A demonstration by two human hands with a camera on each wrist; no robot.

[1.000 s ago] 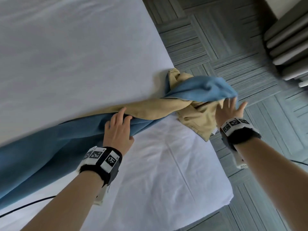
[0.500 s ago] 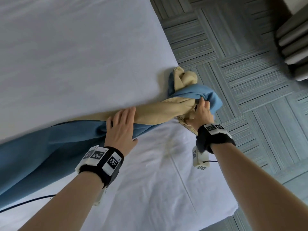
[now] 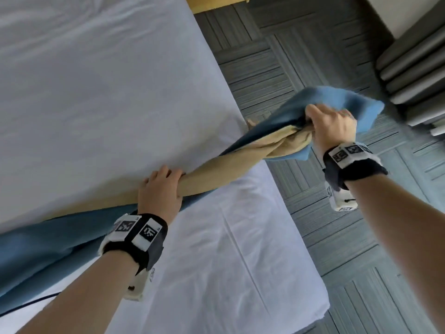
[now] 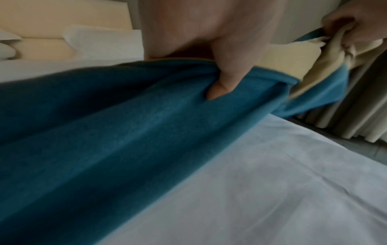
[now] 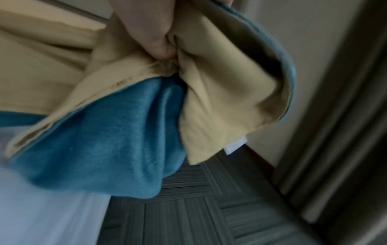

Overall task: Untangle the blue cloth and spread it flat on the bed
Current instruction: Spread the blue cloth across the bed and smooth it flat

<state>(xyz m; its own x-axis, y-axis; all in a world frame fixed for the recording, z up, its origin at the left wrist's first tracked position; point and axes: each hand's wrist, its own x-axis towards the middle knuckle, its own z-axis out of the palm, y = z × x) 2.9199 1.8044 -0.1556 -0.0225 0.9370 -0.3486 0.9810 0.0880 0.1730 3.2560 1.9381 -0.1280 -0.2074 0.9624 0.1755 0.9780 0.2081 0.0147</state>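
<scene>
The blue cloth (image 3: pixel 48 239) with a tan underside lies twisted like a rope across the white bed (image 3: pixel 96 92), from the lower left up toward the right edge. My left hand (image 3: pixel 160 189) grips the twisted tan part (image 3: pixel 216 169) on the bed; in the left wrist view its thumb (image 4: pixel 226 79) presses into the blue cloth (image 4: pixel 125 124). My right hand (image 3: pixel 333 126) holds the bunched end (image 3: pixel 349 102) lifted off the bed, out over the floor. In the right wrist view the fingers (image 5: pixel 155 33) clench tan and blue folds (image 5: pixel 117 136).
Grey patterned carpet (image 3: pixel 313 237) runs along the bed's right side. Grey curtain folds (image 3: pixel 414 68) hang at the upper right. A wooden headboard edge (image 3: pixel 216 2) shows at the top. A black cable (image 3: pixel 26 307) crosses the sheet at the lower left.
My right hand closed on the cloth's bunched end and lifted it up and to the right, off the bed's edge, stretching the twist. My left hand curled round the twisted part.
</scene>
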